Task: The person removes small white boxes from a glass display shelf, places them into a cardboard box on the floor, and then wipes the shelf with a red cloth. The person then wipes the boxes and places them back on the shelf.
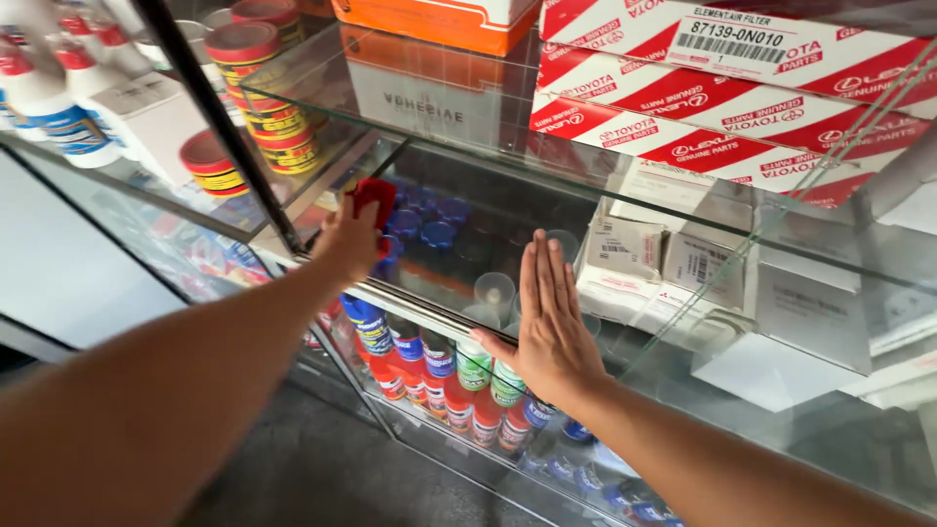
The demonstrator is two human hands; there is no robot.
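The sliding glass pane (625, 293) of a display cabinet is being wiped, as it is judged: a small red cloth (369, 198) is pressed against the pane by the left hand (346, 244), whose fingers are closed on the cloth, near the black metal frame post (220, 127) that stands just left of the pane. The right hand (549, 327) lies flat on the pane, lower and to the right of the cloth, with the fingers (542, 273) straight and almost together, holding nothing; it seems that the pane is steadied by it. For the next move, it is judged that an even pressure is needed, so that the pane is not pushed along its rail (410, 304). To the right of the cloth much bare glass is free for moving; to its left the frame post is an edge close by. Behind the pane, blue-capped bottles (429, 229) and white cardboard boxes (673, 259) are seen, and below the rail a row of small cans with coloured labels (439, 376).
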